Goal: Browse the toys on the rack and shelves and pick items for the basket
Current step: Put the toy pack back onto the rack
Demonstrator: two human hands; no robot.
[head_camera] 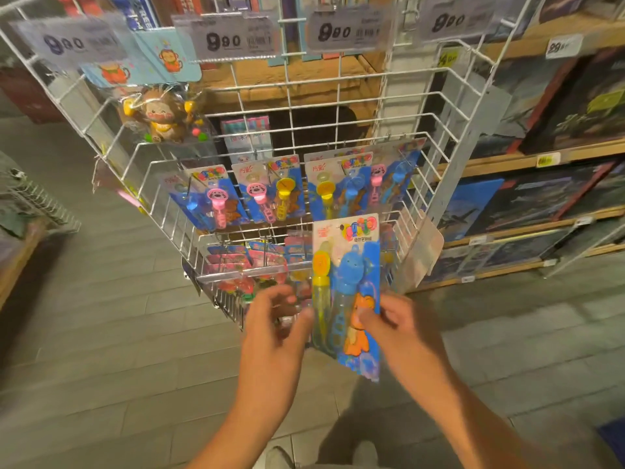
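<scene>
— Bubble-toy card (346,292), who has it?

— The right hand (399,328) does. Its thumb (367,318) lies curled over the front of the pack, on the orange figure low down, and the other fingers are behind the card, out of sight. The card stands upright, near the person and in front of the lowest tier of the wire rack (291,96).

— And the left hand (280,323)?

— Just left of the card, fingers loosely bent and spread, tips at or very near the card's left edge beside the yellow tube. It is motion-blurred, so I cannot tell whether it touches. It grips nothing that I can see.

— What is on the card?

— A yellow wand in a clear tube on the left, a blue elephant-shaped bottle in the middle, an orange cartoon figure below.

— Around it?

— Behind the hands, a low wire bin with red and pink packs (236,265). One tier farther up, a row of similar bubble cards (291,187) hangs on hooks, with pink, yellow and blue wands. Far left, a bagged monkey toy (162,116) hangs under a blue header card. Price tags (226,38) run along the top. On the right, wooden shelves (541,157) hold dark flat boxes. Grey tiled floor (101,333) underneath.
</scene>
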